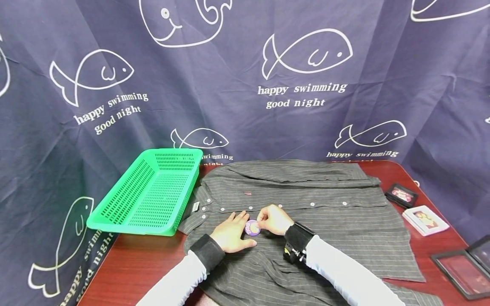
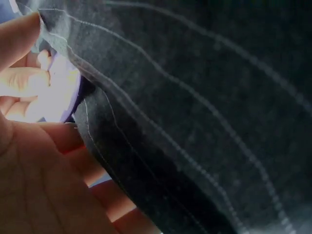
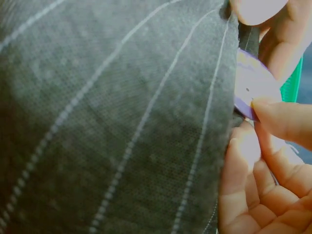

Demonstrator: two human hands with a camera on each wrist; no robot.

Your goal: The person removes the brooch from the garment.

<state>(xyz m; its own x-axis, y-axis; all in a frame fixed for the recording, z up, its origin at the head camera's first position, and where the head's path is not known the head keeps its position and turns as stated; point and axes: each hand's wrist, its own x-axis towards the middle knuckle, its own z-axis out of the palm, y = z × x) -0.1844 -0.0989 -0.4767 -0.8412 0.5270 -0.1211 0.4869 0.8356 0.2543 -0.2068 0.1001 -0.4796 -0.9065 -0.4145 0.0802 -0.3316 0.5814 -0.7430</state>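
A dark grey pinstriped shirt (image 1: 356, 233) with white buttons lies spread on the table. On its front is a round purple badge (image 1: 250, 228) with a printed picture. My right hand (image 1: 276, 219) pinches the badge's right edge between thumb and curled fingers; the right wrist view shows the thumb on the badge's pale face (image 3: 256, 83). Beside the badge, on its left, my left hand (image 1: 229, 234) rests on the cloth with fingers extended and thumb spread. In the left wrist view a fold of shirt cloth (image 2: 161, 112) hides some fingertips. The badge's back is hidden.
A green plastic basket (image 1: 174, 229) stands at the table's left. Along the right side lie a small black case (image 1: 402, 195), a white box with a picture (image 1: 425, 220) and a black-framed case (image 1: 461, 272) with its lid raised. A patterned blue curtain (image 1: 245, 106) hangs behind.
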